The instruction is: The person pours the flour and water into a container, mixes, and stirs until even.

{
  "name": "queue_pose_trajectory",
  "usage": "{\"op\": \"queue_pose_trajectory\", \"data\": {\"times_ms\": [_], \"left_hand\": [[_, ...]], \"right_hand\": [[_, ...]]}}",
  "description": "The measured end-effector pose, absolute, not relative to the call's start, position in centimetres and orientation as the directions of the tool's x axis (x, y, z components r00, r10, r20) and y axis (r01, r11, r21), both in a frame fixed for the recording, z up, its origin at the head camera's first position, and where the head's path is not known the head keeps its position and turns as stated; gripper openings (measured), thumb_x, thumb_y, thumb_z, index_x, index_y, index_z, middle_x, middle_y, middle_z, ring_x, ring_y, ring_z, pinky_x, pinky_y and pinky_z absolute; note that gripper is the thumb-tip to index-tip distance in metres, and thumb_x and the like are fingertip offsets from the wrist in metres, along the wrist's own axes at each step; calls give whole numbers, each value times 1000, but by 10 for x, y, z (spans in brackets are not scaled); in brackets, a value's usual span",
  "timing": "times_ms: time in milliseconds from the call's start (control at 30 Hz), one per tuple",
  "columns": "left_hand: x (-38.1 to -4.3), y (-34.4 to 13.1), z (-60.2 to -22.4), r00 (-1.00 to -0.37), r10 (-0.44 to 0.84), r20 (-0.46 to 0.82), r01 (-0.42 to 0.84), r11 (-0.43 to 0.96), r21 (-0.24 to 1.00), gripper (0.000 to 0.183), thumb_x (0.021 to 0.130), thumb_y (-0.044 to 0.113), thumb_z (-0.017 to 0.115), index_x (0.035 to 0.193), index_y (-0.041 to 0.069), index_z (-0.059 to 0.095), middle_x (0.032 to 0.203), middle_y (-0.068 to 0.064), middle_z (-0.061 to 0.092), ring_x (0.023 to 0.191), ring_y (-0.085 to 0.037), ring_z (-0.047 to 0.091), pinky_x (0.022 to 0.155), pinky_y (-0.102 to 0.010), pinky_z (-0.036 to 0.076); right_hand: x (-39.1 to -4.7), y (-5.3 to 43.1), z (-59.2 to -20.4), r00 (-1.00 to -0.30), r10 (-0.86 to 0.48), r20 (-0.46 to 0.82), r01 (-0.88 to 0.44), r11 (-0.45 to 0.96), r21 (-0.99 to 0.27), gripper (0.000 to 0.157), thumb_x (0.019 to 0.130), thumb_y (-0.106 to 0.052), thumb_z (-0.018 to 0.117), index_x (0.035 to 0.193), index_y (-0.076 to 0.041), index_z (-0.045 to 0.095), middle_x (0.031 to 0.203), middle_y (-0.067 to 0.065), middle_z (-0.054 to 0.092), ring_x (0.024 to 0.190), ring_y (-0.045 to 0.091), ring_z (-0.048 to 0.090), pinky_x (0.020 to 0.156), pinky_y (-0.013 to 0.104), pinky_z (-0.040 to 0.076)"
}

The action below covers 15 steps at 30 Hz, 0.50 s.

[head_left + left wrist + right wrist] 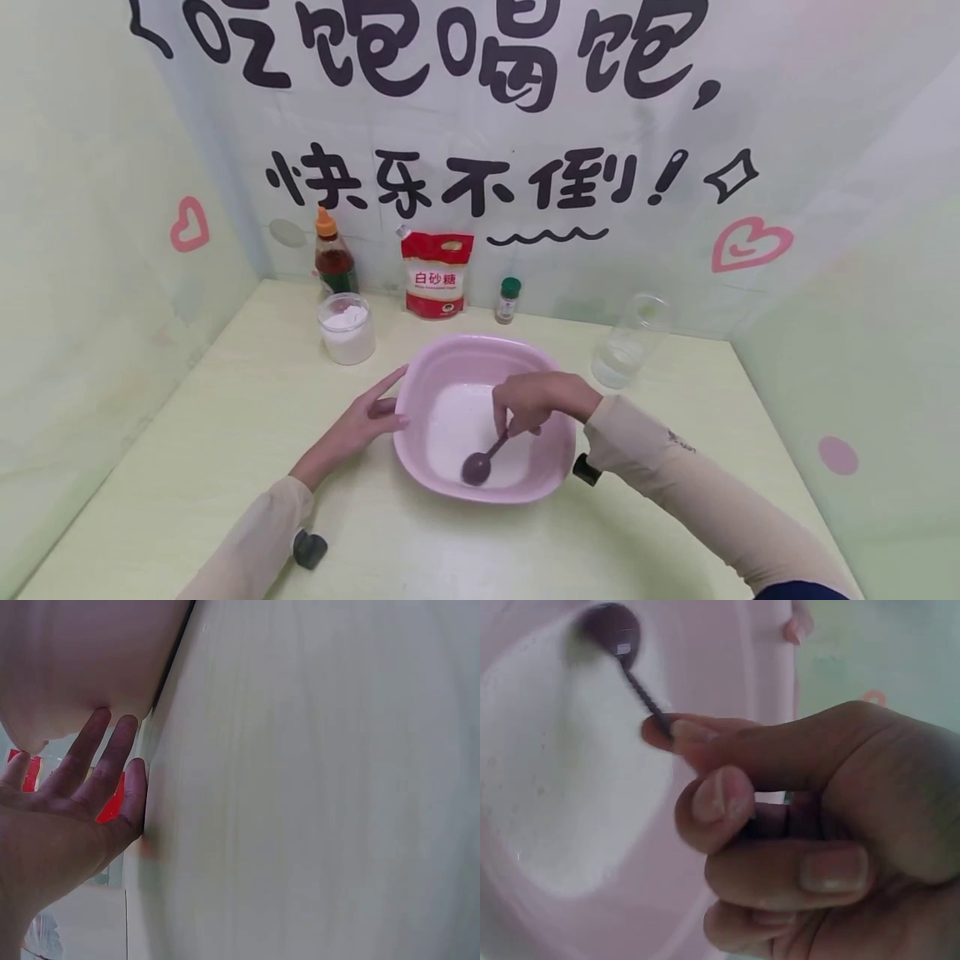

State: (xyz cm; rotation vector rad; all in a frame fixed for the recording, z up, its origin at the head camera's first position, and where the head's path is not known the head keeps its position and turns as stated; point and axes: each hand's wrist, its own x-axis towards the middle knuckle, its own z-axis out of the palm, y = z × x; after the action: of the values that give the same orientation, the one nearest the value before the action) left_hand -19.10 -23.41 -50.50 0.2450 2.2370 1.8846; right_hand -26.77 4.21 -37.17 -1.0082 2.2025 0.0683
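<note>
A pink plastic basin (487,497) stands on the table with whitish liquid (453,421) in its bottom. Over the basin, my right hand (528,402) pinches the thin handle of a dark, round-bowled spoon (476,469). The spoon's bowl is down at the liquid, toward the near side. In the right wrist view the handle sits between thumb and forefinger, with the other fingers curled. My left hand (363,427) rests against the basin's left side, thumb at the rim. The left wrist view shows its fingers (112,757) extended at the basin's outer wall.
Behind the basin stand an orange-capped sauce bottle (334,262), a clear jar (348,337) of white powder, a red-and-white sugar pouch (435,279) and a small green-capped shaker (507,302). A clear cup (621,354) with liquid is at the back right. Walls (847,350) enclose the table.
</note>
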Motion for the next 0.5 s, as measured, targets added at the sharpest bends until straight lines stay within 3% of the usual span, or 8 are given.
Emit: {"op": "queue_pose_trajectory", "data": {"times_ms": [100,233,367,500], "left_hand": [[-191,-235,-504,-965,256,-55,-8,180,984,79,95,21,68,160,29,23,145,-26,52,133,-41,54,114,-60,34],[-190,-236,-503,-965,254,-69,-20,191,981,78,96,21,67,160,29,23,146,-26,51,134,-41,53,115,-61,32],[-189,-236,-503,-966,246,-74,-27,191,981,78,95,22,67,160,30,24,145,-26,52,132,-41,55,115,-62,32],[-190,-236,-504,-965,251,-74,-28,181,983,78,95,21,67,160,30,23,144,-26,54,129,-39,58,114,-60,34]], "right_hand": [[-270,54,-362,-481,-615,-624,-710,691,-134,16,88,-3,70,86,-16,78,74,0,69,56,10,57,52,17,41],[-277,64,-354,-580,-580,-572,-712,702,11,15,87,-2,68,77,-14,69,71,-2,60,61,11,50,53,21,40],[-285,64,-354,-699,-560,-444,-676,721,155,17,90,-3,60,75,-13,59,70,2,53,62,16,46,51,27,38],[-292,60,-361,-752,-596,-282,-657,714,242,13,88,-1,58,79,-9,61,70,5,53,60,18,45,49,30,38]]}}
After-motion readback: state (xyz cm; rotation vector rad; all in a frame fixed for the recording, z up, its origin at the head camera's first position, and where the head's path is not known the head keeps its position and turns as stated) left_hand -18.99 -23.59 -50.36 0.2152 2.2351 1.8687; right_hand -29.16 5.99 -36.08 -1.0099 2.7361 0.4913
